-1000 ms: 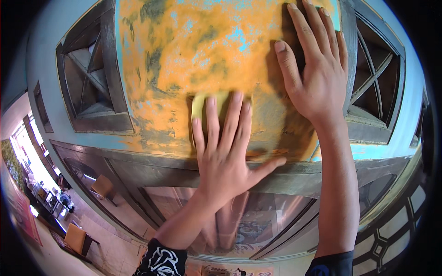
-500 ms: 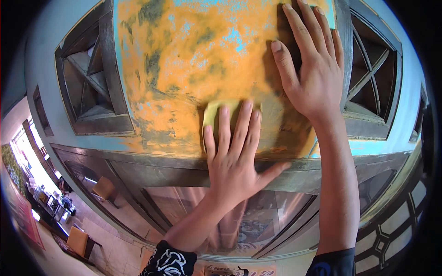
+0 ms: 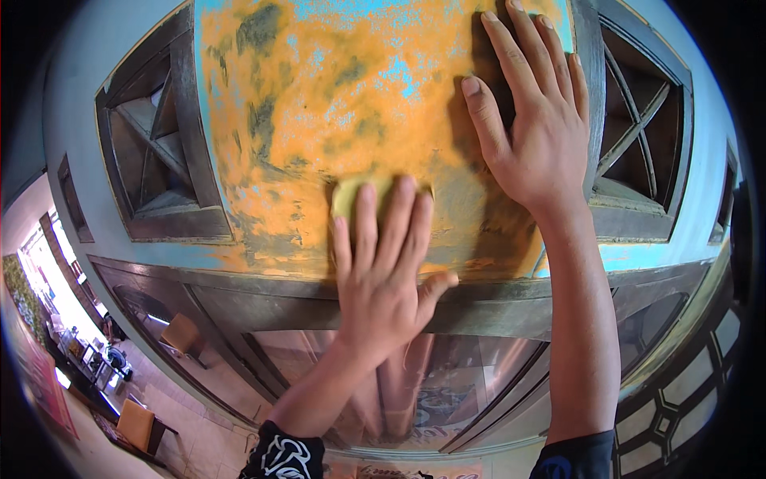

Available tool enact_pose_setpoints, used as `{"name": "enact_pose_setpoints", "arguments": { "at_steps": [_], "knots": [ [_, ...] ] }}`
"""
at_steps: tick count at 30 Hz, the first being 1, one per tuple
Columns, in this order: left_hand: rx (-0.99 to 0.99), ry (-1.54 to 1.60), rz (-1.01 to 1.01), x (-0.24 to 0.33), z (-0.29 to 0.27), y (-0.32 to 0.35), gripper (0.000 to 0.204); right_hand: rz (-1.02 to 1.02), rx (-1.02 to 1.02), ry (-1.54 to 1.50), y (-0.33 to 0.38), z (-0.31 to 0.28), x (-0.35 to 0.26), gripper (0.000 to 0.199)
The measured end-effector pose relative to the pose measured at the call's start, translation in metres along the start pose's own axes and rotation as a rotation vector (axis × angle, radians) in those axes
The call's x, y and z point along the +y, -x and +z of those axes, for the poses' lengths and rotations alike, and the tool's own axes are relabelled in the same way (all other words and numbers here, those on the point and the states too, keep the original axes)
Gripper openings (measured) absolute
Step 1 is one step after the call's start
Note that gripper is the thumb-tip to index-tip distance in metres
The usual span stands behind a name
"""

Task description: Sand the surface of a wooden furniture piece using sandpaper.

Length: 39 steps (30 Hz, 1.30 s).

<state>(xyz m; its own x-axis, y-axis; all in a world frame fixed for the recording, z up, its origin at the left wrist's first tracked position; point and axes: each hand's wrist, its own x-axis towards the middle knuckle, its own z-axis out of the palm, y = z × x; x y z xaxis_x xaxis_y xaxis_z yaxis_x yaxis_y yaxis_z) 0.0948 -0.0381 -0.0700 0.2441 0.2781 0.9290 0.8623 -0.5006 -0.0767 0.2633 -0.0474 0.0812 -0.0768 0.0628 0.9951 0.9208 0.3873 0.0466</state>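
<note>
An upright panel [image 3: 311, 104] in front of me has worn orange paint, dark grey smears and blue patches. My left hand [image 3: 381, 291] presses a yellow sheet of sandpaper [image 3: 346, 199] flat to its lower part. The fingers lie stretched over the sheet, which they partly hide, and the thumb sticks out to the right. Higher up at the right, my right hand [image 3: 546, 148] rests with fingers spread on the panel's edge area, holding nothing. It casts a dark shadow to its left.
Dark-framed openings with crossed bars flank the panel, one at the left [image 3: 163, 140] and one at the right [image 3: 642, 128]. A dark wooden rail [image 3: 263, 307] runs below, over glass panes. Down at the left stands a chair [image 3: 137, 423] on a tiled floor [image 3: 211, 435].
My left hand has slid a little to the left with the sandpaper, its thumb drawn closer in. The right hand has shifted only slightly in the picture.
</note>
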Motion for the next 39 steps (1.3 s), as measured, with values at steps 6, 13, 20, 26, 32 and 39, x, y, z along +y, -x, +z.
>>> {"name": "enact_pose_setpoints", "arguments": {
  "at_steps": [6,13,20,26,32,39],
  "knots": [
    [-0.008,-0.076,-0.012,-0.006,0.001,0.015,0.09,0.017,-0.003,0.026,-0.003,-0.006,-0.002,0.065],
    [0.011,-0.094,0.029,-0.021,-0.012,-0.018,0.097,-0.248,0.182,0.26,0.004,0.02,0.03,0.06],
    [0.032,-0.046,-0.026,-0.022,0.0,0.03,0.093,-0.281,0.226,0.242,0.0,0.02,0.029,0.057],
    [0.079,-0.064,-0.039,-0.045,-0.018,-0.007,0.099,-0.289,0.207,0.24,0.002,0.022,0.031,0.056],
    [0.07,-0.014,-0.068,-0.049,-0.03,-0.001,0.098,-0.296,0.195,0.251,0.001,0.017,0.031,0.057],
    [0.093,-0.054,-0.111,-0.066,-0.015,0.048,0.098,-0.28,0.232,0.227,0.002,0.022,0.03,0.055]
  ]
}}
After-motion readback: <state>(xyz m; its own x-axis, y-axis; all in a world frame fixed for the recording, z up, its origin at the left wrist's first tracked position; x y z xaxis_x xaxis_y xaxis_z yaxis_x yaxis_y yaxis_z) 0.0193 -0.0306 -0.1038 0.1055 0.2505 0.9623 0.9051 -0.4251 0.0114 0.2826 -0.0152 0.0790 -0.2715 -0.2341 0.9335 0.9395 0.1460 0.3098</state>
